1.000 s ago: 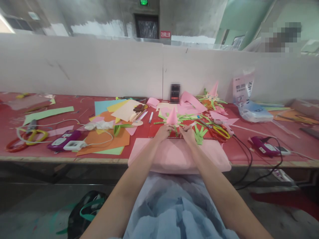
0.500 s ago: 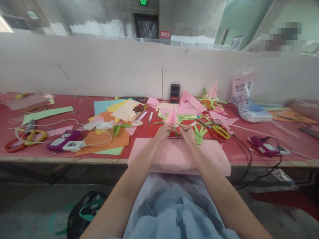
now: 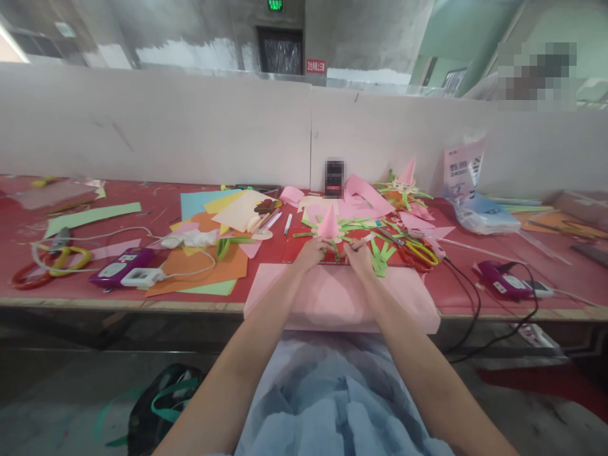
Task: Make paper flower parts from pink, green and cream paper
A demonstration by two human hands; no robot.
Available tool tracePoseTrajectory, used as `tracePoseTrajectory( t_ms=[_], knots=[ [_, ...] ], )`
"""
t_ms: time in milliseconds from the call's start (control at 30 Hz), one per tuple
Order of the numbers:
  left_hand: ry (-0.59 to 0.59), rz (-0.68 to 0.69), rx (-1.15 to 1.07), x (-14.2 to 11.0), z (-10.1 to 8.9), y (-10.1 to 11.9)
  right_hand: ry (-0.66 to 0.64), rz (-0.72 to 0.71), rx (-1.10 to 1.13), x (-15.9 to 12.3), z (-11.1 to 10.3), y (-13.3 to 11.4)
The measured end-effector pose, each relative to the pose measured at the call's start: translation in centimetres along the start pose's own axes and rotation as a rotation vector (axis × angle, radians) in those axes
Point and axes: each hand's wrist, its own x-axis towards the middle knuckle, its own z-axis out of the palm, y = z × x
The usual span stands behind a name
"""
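Both my hands rest at the foot of a pink paper cone point(image 3: 327, 223) that stands upright among green paper strips point(image 3: 380, 256) on the red table point(image 3: 71, 285). My left hand point(image 3: 311, 252) has its fingers curled and pinched at the cone's lower left. My right hand point(image 3: 358, 254) pinches at the lower right, touching a green strip. What each pinch holds is too small to name. A large pink sheet point(image 3: 339, 297) lies under my wrists and hangs over the table's front edge.
Red-and-yellow scissors point(image 3: 415, 251) lie right of my hands, another pair point(image 3: 57, 261) far left. Purple glue guns point(image 3: 118, 266) point(image 3: 503, 278) with cables sit on both sides. Coloured sheets point(image 3: 213, 218), a second cone point(image 3: 407, 172) and a plastic bag point(image 3: 479, 212) lie behind. A white partition point(image 3: 190, 133) backs the table.
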Motion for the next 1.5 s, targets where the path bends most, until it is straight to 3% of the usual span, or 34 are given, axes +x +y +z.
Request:
tracePoseTrajectory(
  t_ms=[367,1233,1500],
  knots=[
    [0.004,-0.005,-0.006,0.1,0.4,-0.7,0.018,-0.015,-0.032,0.1,-0.1,0.2],
    [-0.014,-0.032,0.021,0.0,-0.2,0.5,0.04,-0.01,0.025,0.2,0.0,0.6],
    [-0.006,-0.008,0.037,0.2,0.2,-0.2,0.001,-0.033,0.016,0.1,-0.1,0.1]
  ],
)
